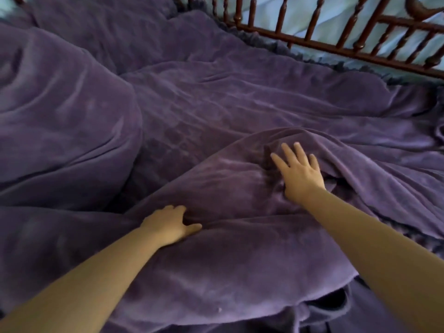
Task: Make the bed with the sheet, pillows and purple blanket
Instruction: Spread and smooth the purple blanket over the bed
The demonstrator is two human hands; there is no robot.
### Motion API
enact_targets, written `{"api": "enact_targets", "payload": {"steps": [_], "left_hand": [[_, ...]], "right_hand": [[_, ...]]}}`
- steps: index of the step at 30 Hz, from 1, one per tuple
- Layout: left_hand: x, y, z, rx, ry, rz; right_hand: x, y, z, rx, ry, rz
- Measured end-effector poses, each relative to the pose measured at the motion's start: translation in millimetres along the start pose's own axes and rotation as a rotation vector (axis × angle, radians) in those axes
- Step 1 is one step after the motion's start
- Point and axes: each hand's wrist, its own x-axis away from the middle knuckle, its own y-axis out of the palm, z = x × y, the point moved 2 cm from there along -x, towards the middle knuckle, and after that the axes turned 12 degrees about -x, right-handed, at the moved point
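Purple blanket (216,97) covers nearly the whole bed, wrinkled throughout, with a raised fold bulging near the middle. Large mound under the blanket at left, probably a pillow (60,121), though only its covered shape shows. Right hand (300,174) lies flat on top of the raised fold, fingers (288,152) straight and spread, pressing the fabric and gripping nothing. Left hand (168,224) rests lower and nearer, at the base of the same fold; its fingers curl into the cloth and the thumb reaches forward, bunching a pinch of blanket. Both forearms are bare. Dark wooden railing (336,42) with turned spindles runs along the far edge of the bed at upper right, pale fabric (336,15) visible behind it. The blanket's frilled edge lies just beside the rail.
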Motion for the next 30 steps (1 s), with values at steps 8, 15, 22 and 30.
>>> {"api": "enact_targets", "payload": {"steps": [8, 15, 22, 30], "left_hand": [[-16.6, 11.7, -7.9, 0.020, -0.017, -0.094], [-19.3, 14.3, 3.5, -0.270, 0.013, 0.160], [11.7, 6.0, 4.2, -0.074, 0.032, 0.362], [116.8, -26.9, 60.3, 0.948, 0.411, -0.079]], "right_hand": [[-15.7, 2.4, 0.9, 0.234, 0.195, 0.037], [44.6, -8.4, 8.6, 0.246, 0.058, -0.065], [122.6, -49.0, 90.6, 0.143, 0.377, -0.166], [144.2, -45.3, 73.8, -0.009, 0.420, -0.198]]}}
